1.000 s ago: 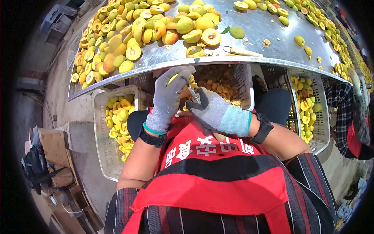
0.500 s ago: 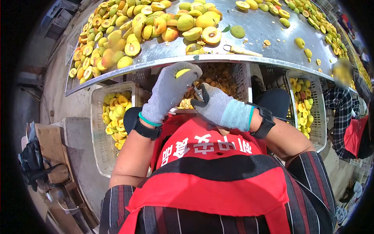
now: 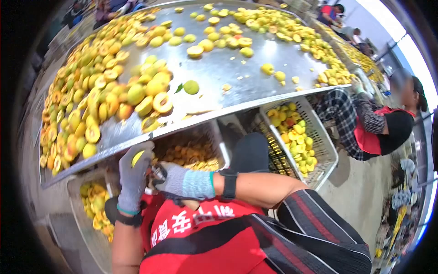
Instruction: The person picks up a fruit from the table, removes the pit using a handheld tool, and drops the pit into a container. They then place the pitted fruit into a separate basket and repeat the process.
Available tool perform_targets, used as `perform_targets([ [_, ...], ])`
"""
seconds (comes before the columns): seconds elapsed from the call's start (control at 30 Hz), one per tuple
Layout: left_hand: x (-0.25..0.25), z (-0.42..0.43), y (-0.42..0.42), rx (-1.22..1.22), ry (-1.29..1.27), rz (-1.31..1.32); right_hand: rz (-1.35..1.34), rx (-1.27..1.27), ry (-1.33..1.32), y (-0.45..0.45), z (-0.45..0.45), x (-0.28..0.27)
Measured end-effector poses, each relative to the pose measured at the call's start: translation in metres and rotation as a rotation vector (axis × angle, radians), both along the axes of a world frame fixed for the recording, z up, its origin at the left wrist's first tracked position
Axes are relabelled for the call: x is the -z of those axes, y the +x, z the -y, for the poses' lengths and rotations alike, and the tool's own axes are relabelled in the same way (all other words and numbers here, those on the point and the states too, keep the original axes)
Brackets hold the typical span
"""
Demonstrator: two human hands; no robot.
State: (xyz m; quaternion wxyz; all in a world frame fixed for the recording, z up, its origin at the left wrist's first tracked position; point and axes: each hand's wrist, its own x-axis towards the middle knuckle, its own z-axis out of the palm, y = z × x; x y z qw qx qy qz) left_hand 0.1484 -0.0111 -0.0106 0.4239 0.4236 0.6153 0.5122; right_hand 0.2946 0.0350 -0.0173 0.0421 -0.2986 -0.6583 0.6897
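My left hand (image 3: pixel 131 180), in a grey glove, is closed round a yellow peach half (image 3: pixel 137 158), whose yellow side shows between the fingers. Close against it, my right hand (image 3: pixel 179 179), also gloved, has its fingers curled round a small metal tool (image 3: pixel 158 173); glove and blur hide most of it. Both hands are over my lap, just below the table's front edge. Beyond them, under the table, a crate (image 3: pixel 221 145) holds brown and orange scraps. Many cut peaches (image 3: pixel 92 133) are heaped on the metal table (image 3: pixel 219 86).
Crates of yellow peach halves stand on my left (image 3: pixel 75 205) and right (image 3: pixel 326 160). A single green peach (image 3: pixel 191 87) lies near the table's front edge. A person in a red apron (image 3: pixel 367 137) sits to the right; others work farther back.
The view has swung to the right and up, showing more of the table and the person on the right. My hands stay together, the left with the peach half.
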Motion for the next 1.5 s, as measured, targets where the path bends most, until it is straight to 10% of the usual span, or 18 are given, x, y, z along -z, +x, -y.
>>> perform_targets([
  [0.03,0.0,0.001,0.001,-0.024,0.114,-0.147,-0.006,-0.015,-0.205,0.004,-0.002,-0.02],
  [0.27,-0.027,-0.003,0.017,-0.111,0.161,-0.364,-0.025,-0.109,0.659,0.003,-0.004,-0.004],
  [0.37,-0.025,-0.004,0.021,-0.133,0.155,-0.334,-0.177,0.0,0.55,-0.012,-0.001,0.043],
  [0.47,-0.012,-0.002,0.016,-0.169,0.56,-0.559,-0.206,-0.131,0.107,0.001,-0.002,-0.027],
  [0.67,-0.041,0.004,-0.003,0.124,0.007,0.061,-0.083,-0.13,0.549,-0.001,-0.007,-0.007],
  [0.77,-0.041,0.002,-0.004,0.131,0.004,0.022,0.136,-0.176,0.522,-0.005,-0.005,-0.002],
  [0.97,-0.034,-0.005,0.009,-0.093,0.199,-0.217,-0.286,-0.134,0.461,-0.019,-0.003,0.031],
  [1.03,-0.023,-0.007,-0.001,0.062,0.017,-0.148,0.157,-0.149,0.638,-0.005,-0.002,0.002],
  [1.13,-0.024,-0.01,-0.002,0.081,-0.002,-0.065,-0.011,-0.349,0.958,-0.003,-0.008,0.0],
  [1.33,-0.013,-0.005,-0.018,0.208,0.029,0.134,-0.217,0.018,-0.359,-0.003,-0.006,-0.03],
  [1.5,-0.016,-0.005,-0.01,0.187,0.161,0.302,0.005,-0.209,-0.001,-0.005,-0.007,-0.053],
])
